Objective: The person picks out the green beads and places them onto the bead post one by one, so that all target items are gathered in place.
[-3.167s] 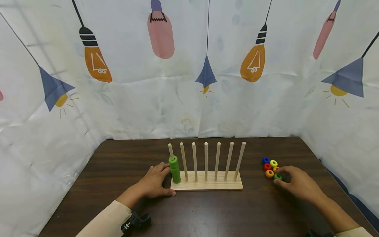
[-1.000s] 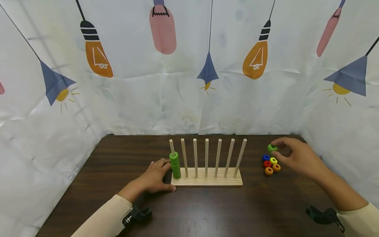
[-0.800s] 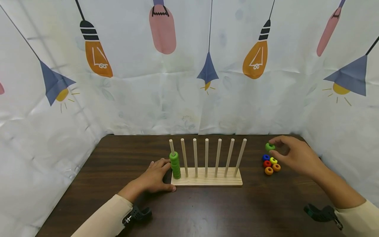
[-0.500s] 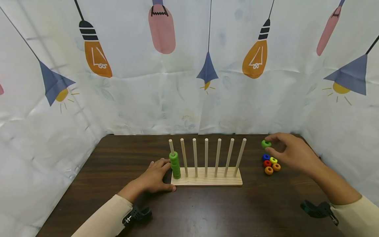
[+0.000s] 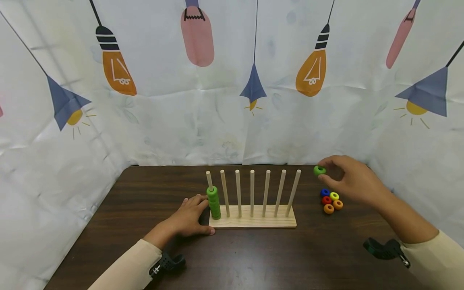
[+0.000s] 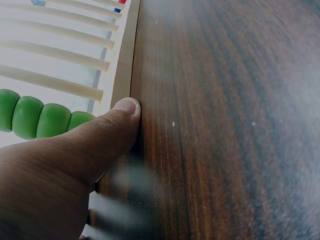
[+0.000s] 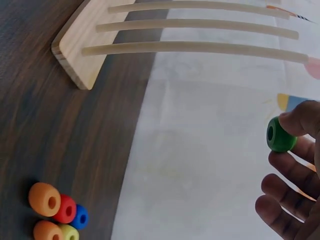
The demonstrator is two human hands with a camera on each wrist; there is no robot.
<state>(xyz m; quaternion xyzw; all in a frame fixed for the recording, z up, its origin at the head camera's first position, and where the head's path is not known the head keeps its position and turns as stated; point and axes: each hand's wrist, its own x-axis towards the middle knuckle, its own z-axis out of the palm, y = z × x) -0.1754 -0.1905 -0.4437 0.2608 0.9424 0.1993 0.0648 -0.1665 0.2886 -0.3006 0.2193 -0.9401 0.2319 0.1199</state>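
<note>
A wooden peg stand with several upright pegs rests on the dark table. Green beads are stacked on its leftmost peg. My left hand grips the stand's left end; in the left wrist view the thumb lies along the front edge of the base, while the other fingers reach behind the bead stack. Raised to the right of the stand, my right hand pinches a loose green bead between thumb and fingertips. In the right wrist view that green bead shows its hole facing left.
Below the right hand lies a small cluster on the table: a blue bead, a yellow bead, a red bead and two orange beads. A white printed curtain hangs behind the table's back edge.
My right hand has picked the green bead from the cluster, raised it and carried it leftward toward the stand. The left hand keeps its place at the stand's left end.
</note>
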